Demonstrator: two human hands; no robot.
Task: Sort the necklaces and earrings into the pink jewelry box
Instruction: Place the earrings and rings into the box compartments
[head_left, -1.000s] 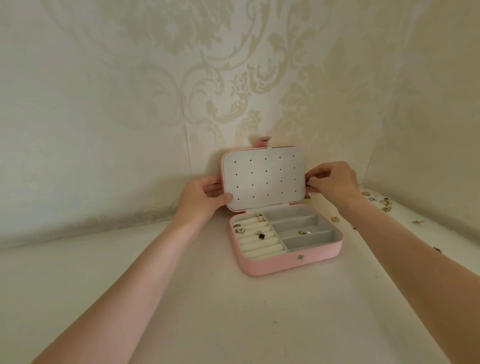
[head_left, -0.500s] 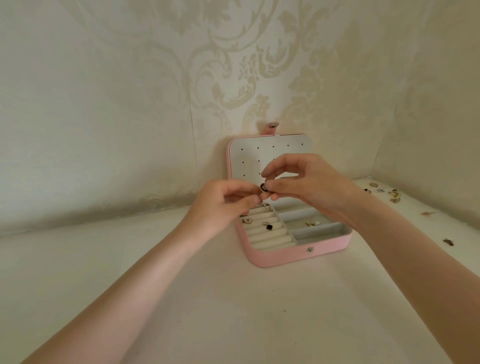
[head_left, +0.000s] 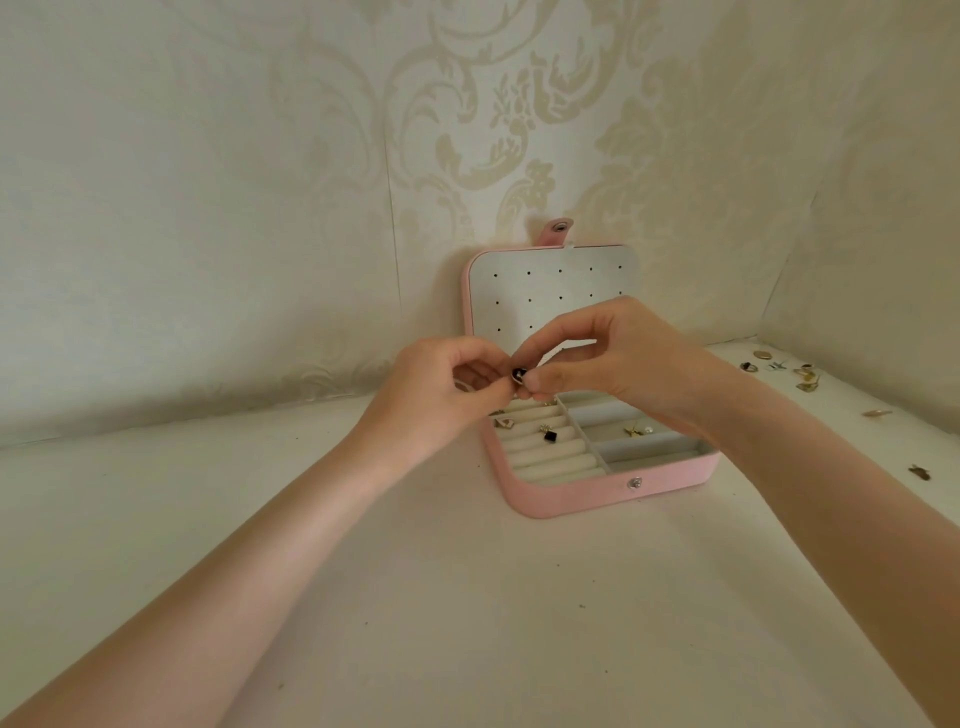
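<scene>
The pink jewelry box (head_left: 582, 496) lies open on the white surface, its lid with a dotted white panel (head_left: 550, 286) standing upright against the wall. Above its ring rolls, my left hand (head_left: 441, 395) and my right hand (head_left: 613, 364) meet and both pinch one small black earring (head_left: 518, 374) between fingertips. Inside the box sit a black square earring (head_left: 549, 434), a small piece at the left (head_left: 504, 423) and gold pieces in a right compartment (head_left: 636, 430).
Several loose gold and silver jewelry pieces (head_left: 802, 374) lie scattered on the surface at the right, near the corner of the patterned walls. Two more pieces (head_left: 878, 413) (head_left: 918, 472) lie farther forward on the right.
My hands left the sides of the lid and came together in front of the box, now pinching the black earring between them. The view has drawn slightly closer.
</scene>
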